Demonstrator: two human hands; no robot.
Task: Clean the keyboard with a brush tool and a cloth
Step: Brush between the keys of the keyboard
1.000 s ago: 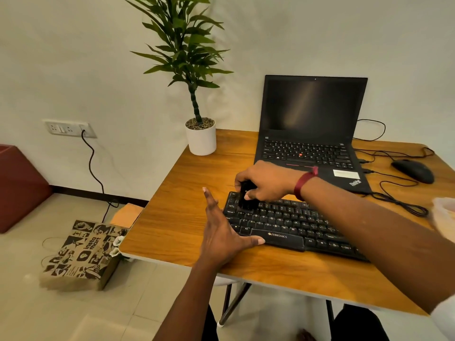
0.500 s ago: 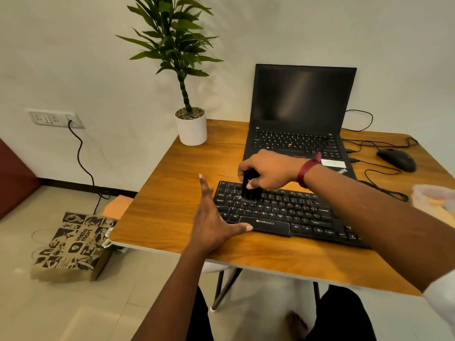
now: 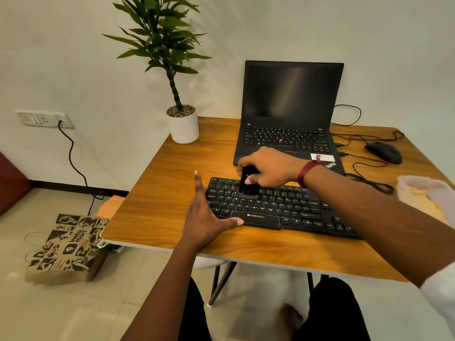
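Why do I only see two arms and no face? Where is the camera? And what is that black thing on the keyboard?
The camera sits on the person's head and looks down, so you see what they see: their own two arms. There is only this one view. The right hand grips a small black brush and holds its bristles on the keys of the black keyboard. The left hand lies open and flat against the keyboard's left end, probably to steady it. On the wooden table also stand an open laptop, a potted plant and a mouse with its wire. The pale thing at the right edge may be the cloth, but it is too blurred to tell.
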